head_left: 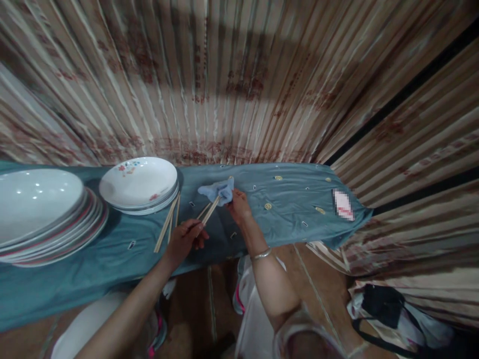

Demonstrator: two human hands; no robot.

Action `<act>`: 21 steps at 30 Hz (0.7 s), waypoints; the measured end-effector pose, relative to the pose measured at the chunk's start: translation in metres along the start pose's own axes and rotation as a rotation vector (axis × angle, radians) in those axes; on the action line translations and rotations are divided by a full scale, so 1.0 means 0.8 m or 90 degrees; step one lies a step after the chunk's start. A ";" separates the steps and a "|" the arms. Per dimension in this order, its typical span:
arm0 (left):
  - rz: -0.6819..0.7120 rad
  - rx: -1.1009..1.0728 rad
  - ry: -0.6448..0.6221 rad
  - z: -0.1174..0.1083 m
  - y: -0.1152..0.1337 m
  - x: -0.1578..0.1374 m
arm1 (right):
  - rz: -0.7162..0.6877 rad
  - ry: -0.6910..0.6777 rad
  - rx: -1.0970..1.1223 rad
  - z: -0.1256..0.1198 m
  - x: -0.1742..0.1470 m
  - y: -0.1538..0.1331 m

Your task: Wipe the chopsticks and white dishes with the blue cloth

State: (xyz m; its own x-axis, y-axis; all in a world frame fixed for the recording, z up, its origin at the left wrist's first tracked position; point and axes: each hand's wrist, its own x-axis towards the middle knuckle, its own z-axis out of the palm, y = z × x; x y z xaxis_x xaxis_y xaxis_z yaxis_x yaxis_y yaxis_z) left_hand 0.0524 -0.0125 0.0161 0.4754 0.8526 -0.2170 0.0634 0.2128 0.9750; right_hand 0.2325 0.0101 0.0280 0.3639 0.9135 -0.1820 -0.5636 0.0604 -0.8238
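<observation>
The left hand [189, 235] has its grip clasped on wooden chopsticks [210, 213] above the desk [292, 199]; their far ends seem mostly hidden in the blue cloth [223, 190] the right hand [239, 205] pinches. Left, stacked plates [37, 204] are cut off.

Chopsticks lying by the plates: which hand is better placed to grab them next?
Probably the left hand: it's close beside the loose chopsticks, though it already holds other chopsticks. The right hand is farther off and holds the blue cloth.
</observation>
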 end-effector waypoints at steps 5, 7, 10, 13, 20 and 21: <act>-0.005 -0.005 -0.010 -0.002 -0.004 -0.006 | -0.027 0.034 -0.001 -0.002 0.003 -0.001; -0.001 -0.007 -0.009 -0.003 -0.005 -0.009 | -0.032 0.034 -0.006 -0.001 0.003 0.002; 0.005 -0.012 0.001 -0.004 -0.007 -0.012 | -0.029 0.025 -0.012 0.002 0.003 0.006; 0.010 -0.015 0.013 -0.004 -0.009 -0.012 | -0.017 0.018 -0.028 0.007 0.001 0.012; 0.025 -0.025 0.040 -0.005 -0.009 -0.009 | 0.015 -0.018 -0.075 0.018 -0.010 0.027; 0.028 -0.025 0.044 -0.006 -0.008 -0.009 | 0.017 -0.020 -0.072 0.020 -0.012 0.029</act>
State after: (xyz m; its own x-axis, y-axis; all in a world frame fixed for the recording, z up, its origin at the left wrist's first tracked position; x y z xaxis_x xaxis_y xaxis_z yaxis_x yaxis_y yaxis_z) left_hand 0.0449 -0.0176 0.0109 0.4146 0.8924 -0.1783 0.0081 0.1923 0.9813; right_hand 0.2042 0.0090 0.0194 0.3260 0.9263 -0.1889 -0.4851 -0.0076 -0.8744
